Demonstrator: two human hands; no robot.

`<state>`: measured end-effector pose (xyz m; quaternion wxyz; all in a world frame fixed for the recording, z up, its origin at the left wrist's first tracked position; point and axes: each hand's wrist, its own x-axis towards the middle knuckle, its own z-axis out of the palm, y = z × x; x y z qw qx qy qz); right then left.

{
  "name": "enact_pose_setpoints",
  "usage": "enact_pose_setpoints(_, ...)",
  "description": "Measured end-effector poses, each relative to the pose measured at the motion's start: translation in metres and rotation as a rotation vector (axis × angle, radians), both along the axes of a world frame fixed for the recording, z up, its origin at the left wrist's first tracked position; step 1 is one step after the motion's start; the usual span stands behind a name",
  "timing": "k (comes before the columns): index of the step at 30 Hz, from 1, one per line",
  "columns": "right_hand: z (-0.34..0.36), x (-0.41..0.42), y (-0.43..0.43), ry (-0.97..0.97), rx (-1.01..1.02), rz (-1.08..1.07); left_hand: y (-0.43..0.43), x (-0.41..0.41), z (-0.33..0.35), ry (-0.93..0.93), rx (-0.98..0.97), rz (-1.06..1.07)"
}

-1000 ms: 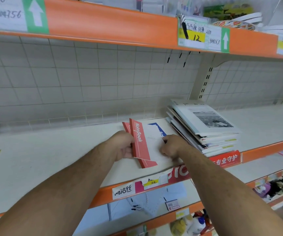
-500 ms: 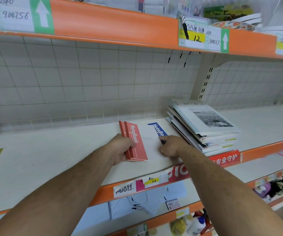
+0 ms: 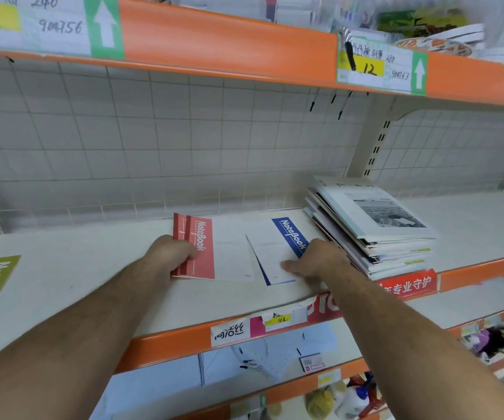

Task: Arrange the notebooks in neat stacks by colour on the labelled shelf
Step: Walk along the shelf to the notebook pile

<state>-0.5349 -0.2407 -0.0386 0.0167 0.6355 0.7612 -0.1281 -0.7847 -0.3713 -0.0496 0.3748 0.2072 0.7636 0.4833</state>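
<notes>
The left hand [image 3: 170, 253] grips the red notebooks [image 3: 203, 253] (band reads "NoteBook") by their spine edge on the shelf [image 3: 93, 283]. Just beside them, the right hand [image 3: 320, 259] rests on the blue notebook [image 3: 272, 253], thumb flat; its fingers are hidden, so I cannot tell their state. The yellow price tag [image 3: 278, 320] reads "10".

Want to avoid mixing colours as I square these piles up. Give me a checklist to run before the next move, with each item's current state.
1. Colours apart: ok; red notebooks and blue notebook lie side by side.
2. Red notebooks flush: not ok; spines staggered.
3. Blue notebook square to the shelf front: not ok; skewed.
4. Left hand grips red notebooks: ok.
5. Right hand presses blue notebook: ok.
6. Mixed pile tidy: not ok; fanned out.
</notes>
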Motion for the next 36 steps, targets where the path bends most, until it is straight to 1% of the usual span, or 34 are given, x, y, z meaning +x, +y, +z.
enact_pose_setpoints(4,0.005,-0.002,0.002,0.086,-0.105,-0.063,-0.006,0.001,0.000,-0.075,0.004,0.009)
enact_pose_setpoints(7,0.006,-0.001,0.004,0.128,-0.117,-0.100,-0.008,-0.001,-0.002,-0.084,0.017,0.007)
enact_pose_setpoints(11,0.001,-0.001,0.007,0.316,-0.025,-0.153,-0.006,-0.001,-0.006,-0.016,-0.004,-0.020)
enact_pose_setpoints(20,-0.002,-0.001,0.005,0.316,0.160,-0.076,-0.003,-0.001,-0.006,0.016,-0.034,-0.019)
enact_pose_setpoints(22,0.000,0.001,0.006,0.310,0.232,-0.057,-0.003,-0.002,-0.006,0.010,-0.034,-0.024)
enact_pose_setpoints(24,0.004,0.002,0.009,0.351,0.304,-0.050,-0.003,-0.002,-0.006,0.007,-0.031,-0.026)
enact_pose_setpoints(27,0.011,0.001,0.014,0.510,0.236,-0.101,-0.002,-0.003,-0.007,0.002,-0.021,-0.022)
enact_pose_setpoints(29,0.012,0.001,0.013,0.562,0.203,-0.126,-0.003,-0.003,-0.007,-0.011,-0.018,-0.019)
enact_pose_setpoints(31,0.010,0.001,0.011,0.573,0.196,-0.134,-0.002,-0.003,-0.008,-0.019,-0.015,-0.020)
enact_pose_setpoints(33,0.006,0.001,0.010,0.535,0.163,-0.142,-0.002,-0.003,-0.009,-0.022,-0.011,-0.017)
enact_pose_setpoints(36,0.003,0.000,0.003,0.321,0.076,-0.109,-0.001,-0.004,-0.010,-0.023,-0.007,-0.018)
